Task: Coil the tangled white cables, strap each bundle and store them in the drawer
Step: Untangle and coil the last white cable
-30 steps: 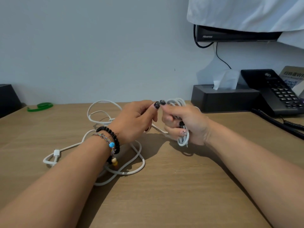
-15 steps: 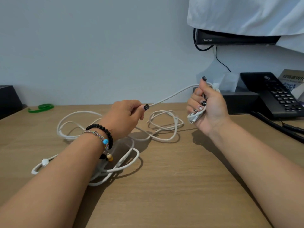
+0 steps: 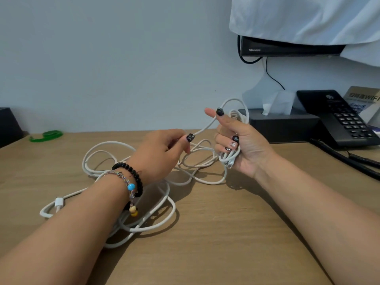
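1. Change: half a second ago the right hand [image 3: 242, 145] was drawn away to the right with the strand pulled straight. It has since come back toward the left hand [image 3: 158, 155], and a fresh loop stands above its fingers.
2. Meaning: this looks like one more turn joining the coil; strapping and storing are not yet begun.
3. Right hand: fingers curled round the small coiled bundle of thin white round cable [image 3: 230, 157], forefinger extended.
4. Left hand: thumb and fingers pinch the feeding strand.
5. Remaining tangled white cable [image 3: 144, 225]: smooth, glossy, pliant loops lying on the matt wood-grain bench [image 3: 226, 233], near and left.
6. A flat green strap [image 3: 46, 135] lies far left.
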Motion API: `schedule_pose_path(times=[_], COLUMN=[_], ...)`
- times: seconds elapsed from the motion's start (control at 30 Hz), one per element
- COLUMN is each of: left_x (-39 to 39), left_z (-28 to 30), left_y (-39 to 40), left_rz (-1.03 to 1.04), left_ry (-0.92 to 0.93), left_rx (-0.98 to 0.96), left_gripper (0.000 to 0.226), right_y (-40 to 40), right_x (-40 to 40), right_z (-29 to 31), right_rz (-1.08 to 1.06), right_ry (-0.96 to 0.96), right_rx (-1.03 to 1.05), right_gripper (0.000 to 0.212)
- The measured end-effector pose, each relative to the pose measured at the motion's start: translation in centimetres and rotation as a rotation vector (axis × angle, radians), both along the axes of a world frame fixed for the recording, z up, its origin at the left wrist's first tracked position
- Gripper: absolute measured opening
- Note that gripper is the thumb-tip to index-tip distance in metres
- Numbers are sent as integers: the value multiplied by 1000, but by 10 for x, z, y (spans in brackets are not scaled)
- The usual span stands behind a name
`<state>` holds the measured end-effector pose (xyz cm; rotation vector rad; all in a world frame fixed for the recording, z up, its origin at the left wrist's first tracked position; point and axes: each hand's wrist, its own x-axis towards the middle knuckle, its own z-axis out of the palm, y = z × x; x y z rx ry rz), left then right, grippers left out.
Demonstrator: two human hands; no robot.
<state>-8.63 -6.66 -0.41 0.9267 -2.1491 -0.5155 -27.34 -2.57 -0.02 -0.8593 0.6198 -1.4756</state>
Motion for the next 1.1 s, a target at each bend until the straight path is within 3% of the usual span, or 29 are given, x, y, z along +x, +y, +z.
schedule_pose_path(times=[0.13,0.23,0.37,0.67,0.87,0.9,1.03,1.1], left_x=[-1,-2,-2,-5,-1,0,5,9], left_z=[-1,-1,3,8,12,13,13,11], left_y=[1,4,7,12,16,16,7,2], left_rz=[-30,-48,-73,-74,-162,-141,-22,61], left_ry=[-47,-108,-160,-232,-287,-311,-407,-465], left_rx=[-1,8,91,274,394,374,330,313], left_gripper=[34,35,39,52,23,30,108,129], right_y=[0,2,3,-2,-4,-4,-2,-3], right_x=[0,2,5,-8,-6,-5,-4,-5], right_z=[3,3,4,10,11,12,12,12], right_rz=[2,-27,-68,-264,-238,-221,-143,-137], right_ry=[94,133,126,-184,-331,-343,-277,-240], right_rx=[-56,-42,-14,88,76,73,44,29], right_gripper=[29,16,14,35,40,40,42,44])
